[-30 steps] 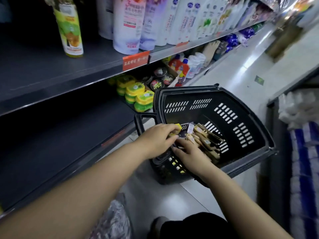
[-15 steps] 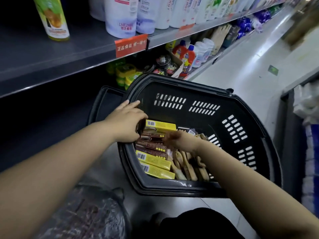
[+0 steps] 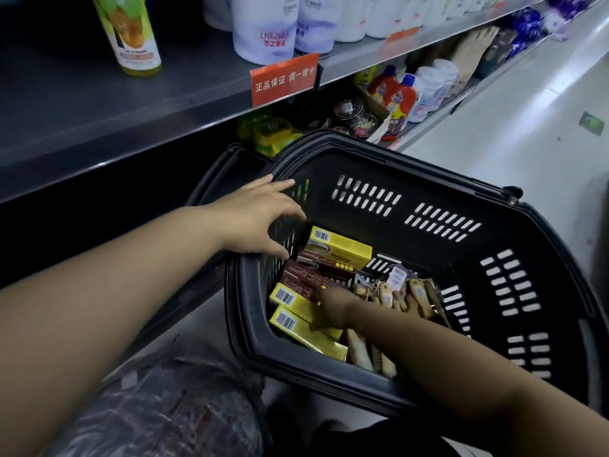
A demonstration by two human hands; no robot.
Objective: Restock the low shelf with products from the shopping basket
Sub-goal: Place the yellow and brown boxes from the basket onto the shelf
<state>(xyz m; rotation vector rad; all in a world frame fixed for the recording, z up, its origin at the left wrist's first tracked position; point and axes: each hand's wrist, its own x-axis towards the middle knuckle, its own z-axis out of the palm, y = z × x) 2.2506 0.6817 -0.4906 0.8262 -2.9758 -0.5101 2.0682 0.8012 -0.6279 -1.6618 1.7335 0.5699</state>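
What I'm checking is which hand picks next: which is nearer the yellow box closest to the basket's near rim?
Right. The right hand sits right over that yellow box inside the basket; the left hand is apart from it, up at the left rim, fingers spread.

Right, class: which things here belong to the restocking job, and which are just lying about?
Job: shopping basket, yellow boxes, brown boxes, tagged wooden pieces, low shelf, left hand, right hand.
Lying about: orange shelf sign, green bottle, white pouches, red bottles.

Green bottle [image 3: 127, 34] and white pouches [image 3: 263, 28] on upper shelf [image 3: 99, 97], orange tag [image 3: 284, 79]
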